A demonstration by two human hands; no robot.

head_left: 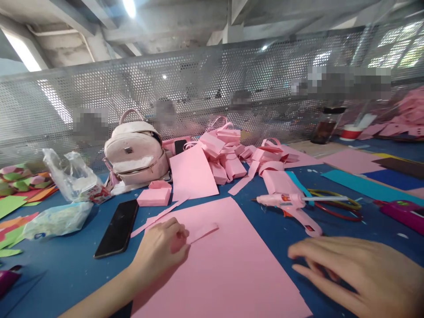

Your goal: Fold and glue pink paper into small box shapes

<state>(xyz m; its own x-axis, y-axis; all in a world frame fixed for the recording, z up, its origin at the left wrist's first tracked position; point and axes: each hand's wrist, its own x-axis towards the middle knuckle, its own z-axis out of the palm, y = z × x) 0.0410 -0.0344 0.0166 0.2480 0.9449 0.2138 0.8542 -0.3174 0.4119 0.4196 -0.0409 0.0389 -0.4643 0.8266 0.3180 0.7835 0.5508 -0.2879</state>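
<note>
Pinched in my left hand (165, 243) is a narrow pink paper strip (203, 232), its free end pointing right above a large pink paper sheet (228, 265). My right hand (361, 271) hovers over the blue table at the lower right, fingers loosely apart and slightly blurred, with nothing visible in them. Just beyond it lies a pink glue gun (291, 205), a glue stick poking out of its back. Another thin pink strip (159, 218) lies along the sheet's far left edge. A small folded pink paper box (154, 194) sits behind my left hand.
A black phone (117, 227) lies left of the sheet. Behind stand a pale backpack (137, 152) and a heap of folded pink paper pieces (225, 150). Plastic bags (59, 218) are at the left. A mesh partition (198, 84) closes off the table's far side.
</note>
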